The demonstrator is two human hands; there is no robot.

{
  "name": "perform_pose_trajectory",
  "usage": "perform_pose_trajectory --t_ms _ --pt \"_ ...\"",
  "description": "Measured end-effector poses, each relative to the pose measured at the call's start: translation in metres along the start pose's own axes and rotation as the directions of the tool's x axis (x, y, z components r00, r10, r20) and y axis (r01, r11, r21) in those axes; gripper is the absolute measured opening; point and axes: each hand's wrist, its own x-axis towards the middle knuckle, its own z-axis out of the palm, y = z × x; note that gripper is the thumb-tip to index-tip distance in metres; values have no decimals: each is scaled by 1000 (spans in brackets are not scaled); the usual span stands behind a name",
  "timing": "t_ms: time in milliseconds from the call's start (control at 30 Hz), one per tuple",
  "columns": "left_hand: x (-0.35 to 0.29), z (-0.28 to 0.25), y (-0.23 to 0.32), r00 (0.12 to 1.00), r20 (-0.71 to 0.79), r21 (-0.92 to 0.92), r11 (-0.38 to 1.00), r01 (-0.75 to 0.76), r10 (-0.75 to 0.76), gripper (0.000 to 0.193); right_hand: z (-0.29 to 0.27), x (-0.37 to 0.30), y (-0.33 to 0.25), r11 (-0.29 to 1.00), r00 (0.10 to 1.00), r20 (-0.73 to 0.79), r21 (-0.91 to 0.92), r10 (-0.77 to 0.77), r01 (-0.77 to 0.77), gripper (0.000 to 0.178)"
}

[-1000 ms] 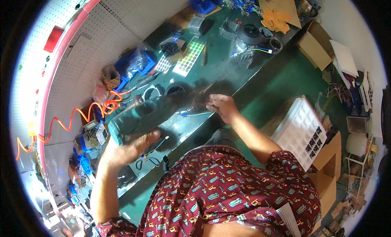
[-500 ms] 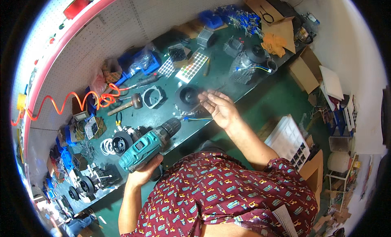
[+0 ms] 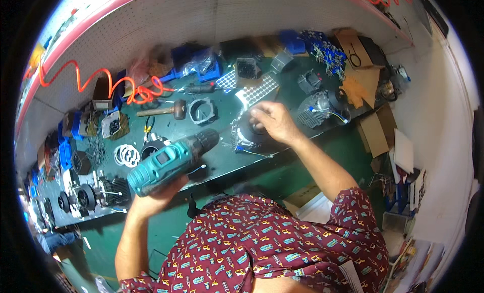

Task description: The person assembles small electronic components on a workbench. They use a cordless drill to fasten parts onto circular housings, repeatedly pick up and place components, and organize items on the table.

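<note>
My left hand (image 3: 160, 194) grips a teal and black cordless drill (image 3: 164, 164) from below, its chuck pointing up and to the right over the bench edge. A motor-like metal part (image 3: 242, 141) with a black round piece lies right of the chuck, a blue-plugged wire trailing along its near side. My right hand (image 3: 275, 122) is over that black round piece, its fingers curled and pinched together. Whether they hold something small cannot be made out. Left of the motor part lies a grey ring-shaped housing (image 3: 201, 111).
A wooden mallet (image 3: 169, 110), a power screwdriver (image 3: 199, 88) and sticker sheets (image 3: 262, 89) lie behind. More motors (image 3: 83, 197) stand at the left, another (image 3: 315, 110) at the right. An orange coiled hose (image 3: 108, 76) hangs at the left. Blue bins (image 3: 209, 71) line the back.
The view has shifted. My right hand has moved from beside the black round piece to over it, its fingers curling in. The drill has drawn away to the left, still in my left hand.
</note>
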Motion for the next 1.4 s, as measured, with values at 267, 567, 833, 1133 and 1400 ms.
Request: perform_pose_trajectory --t_ms 267,567,833,1133,1400 --pt "91 -34 61 984 170 288 952 -100 52 46 -1 107 32 795 865 498 -502 -56 341 37" --pt "121 -19 46 965 264 330 939 -96 6 48 8 119 39 741 804 520 -652 287 158 57" --pt "129 -18 52 951 307 410 905 -112 -21 47 7 109 38 808 808 515 -583 287 86 60" --pt "172 -8 85 893 429 615 768 -178 -136 47 3 108 46 898 790 501 -418 354 -137 55" --pt "185 -14 91 875 461 545 825 -150 -146 48 4 108 64 946 806 510 -267 300 -183 49"
